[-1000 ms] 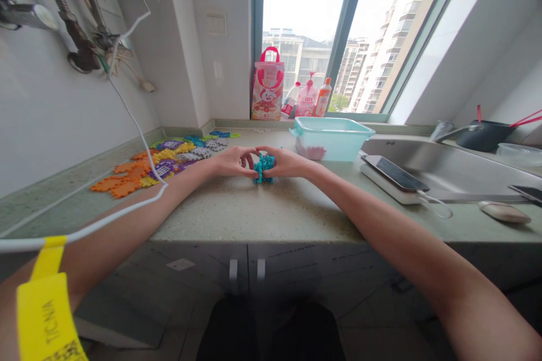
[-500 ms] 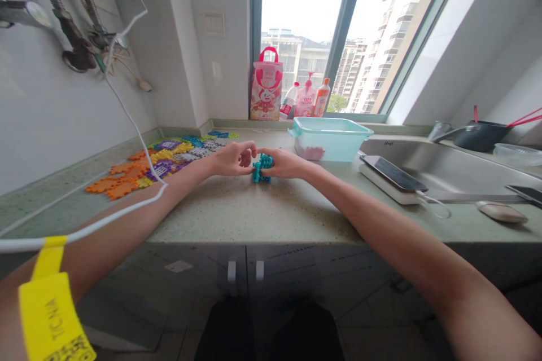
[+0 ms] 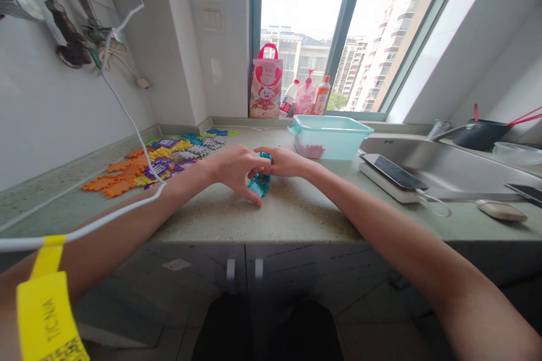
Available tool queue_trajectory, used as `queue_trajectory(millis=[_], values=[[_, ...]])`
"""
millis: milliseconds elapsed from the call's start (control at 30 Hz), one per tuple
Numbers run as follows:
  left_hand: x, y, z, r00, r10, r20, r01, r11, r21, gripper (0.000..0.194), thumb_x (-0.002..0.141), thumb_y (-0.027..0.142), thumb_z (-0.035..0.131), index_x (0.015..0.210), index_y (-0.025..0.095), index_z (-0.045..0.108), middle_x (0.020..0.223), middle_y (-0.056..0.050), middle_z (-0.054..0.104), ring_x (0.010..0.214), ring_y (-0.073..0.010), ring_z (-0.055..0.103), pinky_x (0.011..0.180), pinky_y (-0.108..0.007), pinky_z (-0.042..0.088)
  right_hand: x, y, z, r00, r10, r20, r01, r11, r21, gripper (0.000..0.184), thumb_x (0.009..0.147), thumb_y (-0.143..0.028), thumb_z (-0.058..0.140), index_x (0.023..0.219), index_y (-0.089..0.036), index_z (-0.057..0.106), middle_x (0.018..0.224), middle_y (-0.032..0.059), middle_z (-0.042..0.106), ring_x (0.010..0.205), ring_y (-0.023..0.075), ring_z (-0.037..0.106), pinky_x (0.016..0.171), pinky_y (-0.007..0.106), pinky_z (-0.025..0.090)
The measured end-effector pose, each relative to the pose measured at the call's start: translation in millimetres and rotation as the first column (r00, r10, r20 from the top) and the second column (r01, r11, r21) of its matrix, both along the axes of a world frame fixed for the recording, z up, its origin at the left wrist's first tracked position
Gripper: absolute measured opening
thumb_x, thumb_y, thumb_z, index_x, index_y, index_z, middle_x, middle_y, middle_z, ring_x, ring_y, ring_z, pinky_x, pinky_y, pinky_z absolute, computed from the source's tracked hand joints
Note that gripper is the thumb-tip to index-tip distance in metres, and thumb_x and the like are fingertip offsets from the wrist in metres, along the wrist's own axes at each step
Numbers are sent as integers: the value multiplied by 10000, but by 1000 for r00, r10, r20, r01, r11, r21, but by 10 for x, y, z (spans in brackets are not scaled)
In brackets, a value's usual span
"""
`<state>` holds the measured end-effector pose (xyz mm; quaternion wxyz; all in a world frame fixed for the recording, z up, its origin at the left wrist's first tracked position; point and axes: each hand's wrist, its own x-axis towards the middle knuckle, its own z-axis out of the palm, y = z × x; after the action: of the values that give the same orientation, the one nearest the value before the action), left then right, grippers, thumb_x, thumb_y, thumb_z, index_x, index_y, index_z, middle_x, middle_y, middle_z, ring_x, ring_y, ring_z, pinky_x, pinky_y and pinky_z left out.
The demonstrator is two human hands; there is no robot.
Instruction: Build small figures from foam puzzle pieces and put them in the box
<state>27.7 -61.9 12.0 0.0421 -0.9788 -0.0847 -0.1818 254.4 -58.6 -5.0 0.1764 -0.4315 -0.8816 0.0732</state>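
Teal interlocking puzzle pieces [image 3: 259, 186] with toothed edges are between my two hands, just above or on the counter near its middle. My right hand [image 3: 288, 162] grips them from the right, fingers closed on their far side. Over them from the left reaches my left hand [image 3: 234, 168], its thumb stretched out towards the front and apart from the bent fingers. One teal piece lies nearly flat below the left fingers, beside that thumb. The left fingertips overlap the upper teal pieces; whether they touch is hidden.
Orange, yellow, purple and grey puzzle pieces [image 3: 163, 166] lie flat at the left. A pale turquoise tub [image 3: 332, 138] stands behind my right hand. Further right are a phone [image 3: 393, 171] on a white box, the sink [image 3: 406, 152] and a mouse [image 3: 502, 210]. A white cable [image 3: 127, 208] crosses my left forearm.
My left hand has moved right and forward over the teal pieces, its thumb now spread. A lower teal piece has tipped towards the front. My right hand stays nearly in place.
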Motion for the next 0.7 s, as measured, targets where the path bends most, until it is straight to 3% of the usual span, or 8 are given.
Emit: queue_trajectory(millis=[133,267,400,533,700], values=[[65,-122,1,998,-35,-61,40,996,86,316,819,568,826,827,260,754,647,36,731,570,-148,662,580,-293,374,-19,-37,26,999,-41,31,42,999,-17,762,919,-425,802,1594,-139,593,1265,125,814,1141,276,760,988,324,524],[131,-193,-44,994,-81,-75,81,997,2,194,854,454,790,884,263,795,651,31,741,561,-148,664,592,-289,421,-11,-25,18,999,-37,14,37,999,-9,746,935,-422,784,1600,-143,594,1333,135,794,1197,281,747,1023,329,519],[207,-253,-92,986,-162,-43,153,974,-168,251,883,428,811,1036,228,827,741,-3,758,582,-138,660,626,-268,484,10,12,17,999,-26,27,27,1000,-13,767,909,-350,792,1613,-134,582,1245,119,823,1112,260,774,986,303,526],[247,-272,-105,974,-222,41,225,945,-239,280,862,393,866,1086,226,839,1037,-71,807,636,-130,678,658,-267,527,15,0,47,999,-17,50,17,1000,-2,794,855,-267,825,1605,-149,595,1295,139,812,1134,281,773,961,309,536],[251,-274,-135,979,-201,40,205,943,-264,335,847,433,887,1094,216,825,916,-48,801,602,-136,657,636,-274,524,-9,-64,84,998,-38,53,39,999,-15,760,869,-205,774,1605,-137,595,1151,106,841,1011,243,781,917,295,530]])
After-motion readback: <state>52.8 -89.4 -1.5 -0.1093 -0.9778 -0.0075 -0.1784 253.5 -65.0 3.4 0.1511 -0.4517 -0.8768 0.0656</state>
